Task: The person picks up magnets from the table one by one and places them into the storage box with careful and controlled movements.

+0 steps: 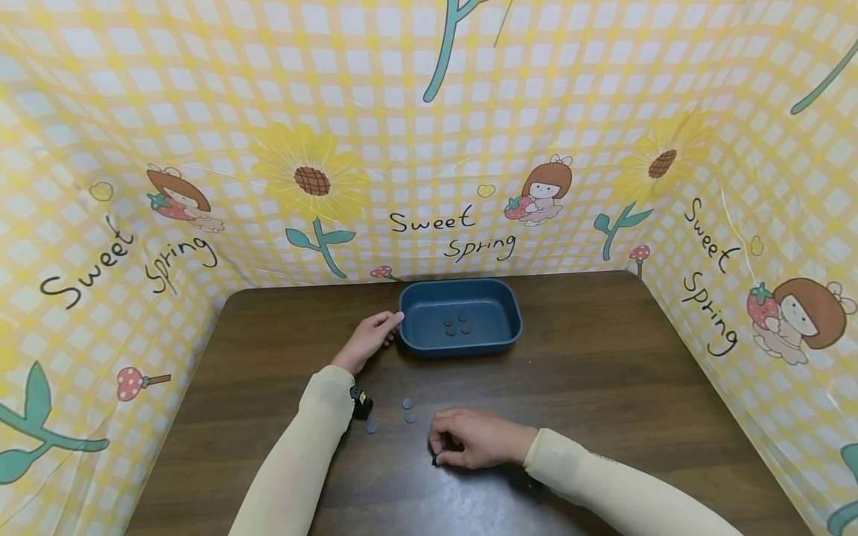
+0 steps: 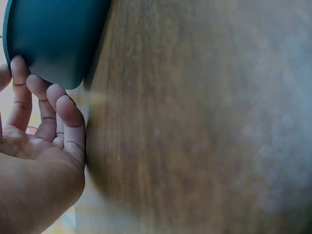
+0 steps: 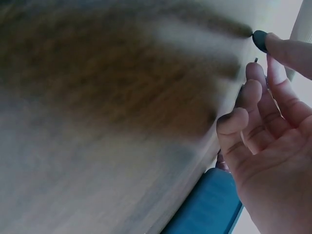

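Observation:
A dark blue rectangular tray (image 1: 462, 348) stands near the table's back edge, with several small dark round discs (image 1: 450, 332) lying on its floor. At its left end, my left hand (image 1: 367, 339) pinches the rim, thumb on top and fingers (image 2: 46, 109) against the outer wall. Low over the front of the table, my right hand (image 1: 479, 439) holds a dark disc (image 3: 260, 41) at the tips of thumb and finger, its edge close to the tabletop. Three grey discs, one of them the nearer disc (image 1: 372, 427), lie flat between my forearms.
The brown wooden table (image 1: 590, 357) is enclosed at the back and sides by a yellow checked cloth (image 1: 429, 164) printed with flowers and lettering. A small black device (image 1: 361, 403) sits at my left wrist.

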Demonstrator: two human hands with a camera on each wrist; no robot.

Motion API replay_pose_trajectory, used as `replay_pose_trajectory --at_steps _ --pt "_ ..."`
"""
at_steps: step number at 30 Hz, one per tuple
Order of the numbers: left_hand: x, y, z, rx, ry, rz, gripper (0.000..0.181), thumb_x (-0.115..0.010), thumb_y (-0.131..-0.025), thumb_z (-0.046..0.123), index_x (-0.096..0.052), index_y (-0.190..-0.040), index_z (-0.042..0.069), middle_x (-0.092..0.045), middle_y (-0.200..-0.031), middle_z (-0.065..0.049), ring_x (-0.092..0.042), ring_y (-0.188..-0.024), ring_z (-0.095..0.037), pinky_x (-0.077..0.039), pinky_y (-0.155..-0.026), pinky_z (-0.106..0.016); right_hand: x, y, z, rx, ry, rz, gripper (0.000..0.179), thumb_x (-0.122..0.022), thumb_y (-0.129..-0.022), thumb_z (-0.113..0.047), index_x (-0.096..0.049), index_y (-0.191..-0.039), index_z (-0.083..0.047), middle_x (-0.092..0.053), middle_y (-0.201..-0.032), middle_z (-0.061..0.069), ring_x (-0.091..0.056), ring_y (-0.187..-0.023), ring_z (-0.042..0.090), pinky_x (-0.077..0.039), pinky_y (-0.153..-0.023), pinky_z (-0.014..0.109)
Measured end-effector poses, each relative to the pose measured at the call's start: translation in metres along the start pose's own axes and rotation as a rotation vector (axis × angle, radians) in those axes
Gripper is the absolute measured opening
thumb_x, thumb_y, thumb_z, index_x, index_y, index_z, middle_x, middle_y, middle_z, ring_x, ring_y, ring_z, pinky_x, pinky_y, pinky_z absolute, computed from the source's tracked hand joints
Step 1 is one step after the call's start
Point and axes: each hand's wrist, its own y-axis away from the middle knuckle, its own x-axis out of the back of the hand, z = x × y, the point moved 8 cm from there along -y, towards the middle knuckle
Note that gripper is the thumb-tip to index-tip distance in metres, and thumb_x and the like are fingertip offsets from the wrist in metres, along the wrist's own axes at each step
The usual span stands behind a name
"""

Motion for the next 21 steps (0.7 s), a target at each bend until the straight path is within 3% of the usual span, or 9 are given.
replay_pose_trajectory --at_steps 10,21 --pt "0.0 -0.001 0.0 -0.008 0.007 -0.004 0.046 -0.059 -0.109 0.054 -0.068 -0.099 0.01 -0.061 -0.103 -0.016 -0.056 -0.092 -0.026 -0.047 -0.085 -0.037 0.007 0.001 0.011 -0.053 -0.126 -0.001 0.011 -0.075 -0.104 -0.021 -0.065 -0.1 -0.024 -0.06 -0.1 -0.011 -0.056 -0.081 0.003 -0.045 -0.07 0.014" --pt "0.0 0.0 0.0 0.001 0.018 -0.008 0.045 -0.059 -0.109 0.053 -0.068 -0.099 0.01 -0.061 -0.104 -0.017 -0.056 -0.092 -0.026 -0.047 -0.086 -0.037 0.042 0.004 0.029 -0.092 -0.094 0.102 0.01 -0.076 -0.104 -0.024 -0.066 -0.1 -0.024 -0.062 -0.098 -0.007 -0.057 -0.08 0.007 -0.047 -0.07 0.019"
